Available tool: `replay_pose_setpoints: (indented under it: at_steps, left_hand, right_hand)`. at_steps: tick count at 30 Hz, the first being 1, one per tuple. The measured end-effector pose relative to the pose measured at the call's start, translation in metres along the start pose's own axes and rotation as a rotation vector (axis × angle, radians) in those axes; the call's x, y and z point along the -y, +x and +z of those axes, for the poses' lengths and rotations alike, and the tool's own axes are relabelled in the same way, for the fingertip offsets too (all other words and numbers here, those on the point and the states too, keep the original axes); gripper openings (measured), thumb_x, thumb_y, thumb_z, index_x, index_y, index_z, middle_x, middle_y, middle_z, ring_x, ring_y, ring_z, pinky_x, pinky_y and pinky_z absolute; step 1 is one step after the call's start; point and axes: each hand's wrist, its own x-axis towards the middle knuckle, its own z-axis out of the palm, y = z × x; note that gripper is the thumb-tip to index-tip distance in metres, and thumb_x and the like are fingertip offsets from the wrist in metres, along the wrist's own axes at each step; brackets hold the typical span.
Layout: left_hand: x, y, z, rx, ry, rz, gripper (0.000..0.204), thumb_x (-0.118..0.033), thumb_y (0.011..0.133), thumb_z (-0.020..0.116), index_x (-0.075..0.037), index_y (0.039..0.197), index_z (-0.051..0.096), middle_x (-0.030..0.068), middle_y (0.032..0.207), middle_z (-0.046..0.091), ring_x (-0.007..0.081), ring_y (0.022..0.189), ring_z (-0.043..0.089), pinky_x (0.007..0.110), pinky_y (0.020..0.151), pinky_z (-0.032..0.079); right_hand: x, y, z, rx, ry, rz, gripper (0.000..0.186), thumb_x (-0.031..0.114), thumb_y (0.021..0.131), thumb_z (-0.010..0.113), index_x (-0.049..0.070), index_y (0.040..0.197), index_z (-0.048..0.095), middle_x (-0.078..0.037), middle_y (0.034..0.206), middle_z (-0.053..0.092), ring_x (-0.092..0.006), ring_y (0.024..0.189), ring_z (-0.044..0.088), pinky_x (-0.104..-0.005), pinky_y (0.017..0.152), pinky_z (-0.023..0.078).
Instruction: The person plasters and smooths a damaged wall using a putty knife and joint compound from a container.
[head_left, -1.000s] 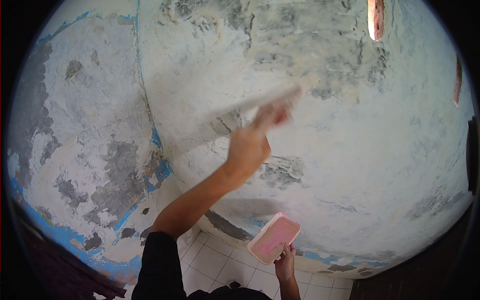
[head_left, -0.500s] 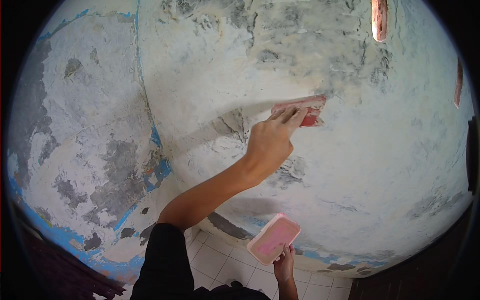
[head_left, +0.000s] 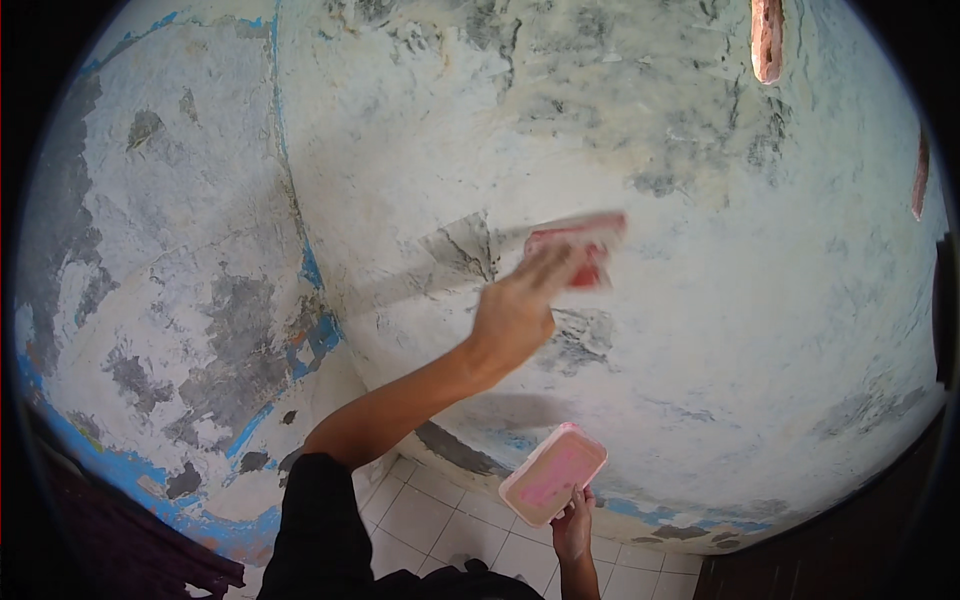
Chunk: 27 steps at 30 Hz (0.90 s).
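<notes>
My left hand (head_left: 520,305) reaches up across the patchy white wall (head_left: 700,290), its fingers wrapped over a flat red putty spreader (head_left: 590,268). Whitish filler smears the spreader, which is blurred by motion, and it cannot be told whether its edge touches the wall. Dark bare patches in the plaster lie to the left of and below it. Lower down, my right hand (head_left: 573,527) grips the near edge of a shallow rectangular tray (head_left: 530,502), thumb over the rim. The tray is pale pink, with brighter pink stains on its inner surface.
On the left another wall (head_left: 150,290) with grey patches and flaking blue paint meets this one at a corner. White floor tiles (head_left: 470,540) show below. A dark purple cloth (head_left: 150,555) lies at lower left. A reddish groove (head_left: 767,45) is cut into the wall at upper right.
My left hand and the spreader have moved down and to the left along the wall. The tray in my right hand has shifted slightly to the right.
</notes>
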Motion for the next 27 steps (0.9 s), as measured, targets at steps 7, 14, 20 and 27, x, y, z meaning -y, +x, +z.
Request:
replay_pose_setpoints:
  at_steps: [7, 14, 20, 27]
  left_hand:
    - [0.055, 0.098, -0.054, -0.412, 0.296, -0.261, 0.07, 0.013, 0.076, 0.055, -0.011, 0.142, 0.054, 0.0148, 0.119, 0.07, 0.0168, 0.071, 0.071, 0.026, 0.055, 0.052]
    - [-0.039, 0.039, 0.041, -0.131, 0.18, 0.189, 0.069, 0.004, 0.074, 0.062, 0.002, 0.142, 0.049, 0.0291, 0.129, 0.06, 0.036, 0.092, 0.071, 0.038, 0.059, 0.06]
    - [-0.025, 0.052, 0.023, -0.233, 0.259, 0.07, 0.064, 0.005, 0.079, 0.059, 0.005, 0.142, 0.047, 0.0269, 0.141, 0.051, 0.0419, 0.113, 0.064, 0.039, 0.081, 0.061]
    - [-0.012, 0.008, 0.084, -0.074, 0.684, 0.227, 0.061, 0.003, 0.085, 0.058, 0.007, 0.144, 0.045, 0.0291, 0.147, 0.044, 0.04, 0.128, 0.051, 0.041, 0.102, 0.051]
  right_hand:
    - [0.001, -0.007, 0.007, 0.015, -0.015, 0.011, 0.062, 0.037, 0.096, 0.065, 0.012, 0.139, 0.028, -0.005, 0.114, 0.05, -0.0157, 0.089, 0.052, -0.0362, 0.063, 0.047]
    - [-0.004, -0.006, -0.006, 0.029, -0.043, 0.035, 0.062, 0.04, 0.096, 0.063, 0.017, 0.141, 0.028, -0.007, 0.129, 0.046, -0.0231, 0.113, 0.049, -0.0439, 0.085, 0.046]
    - [0.002, -0.011, -0.013, -0.006, -0.008, -0.008, 0.063, 0.039, 0.096, 0.063, 0.013, 0.141, 0.027, -0.007, 0.124, 0.046, -0.0205, 0.105, 0.05, -0.0408, 0.073, 0.049]
    - [0.005, -0.011, -0.022, -0.028, 0.024, -0.017, 0.062, 0.038, 0.097, 0.064, 0.01, 0.14, 0.028, -0.005, 0.119, 0.045, -0.0171, 0.097, 0.052, -0.0361, 0.064, 0.05]
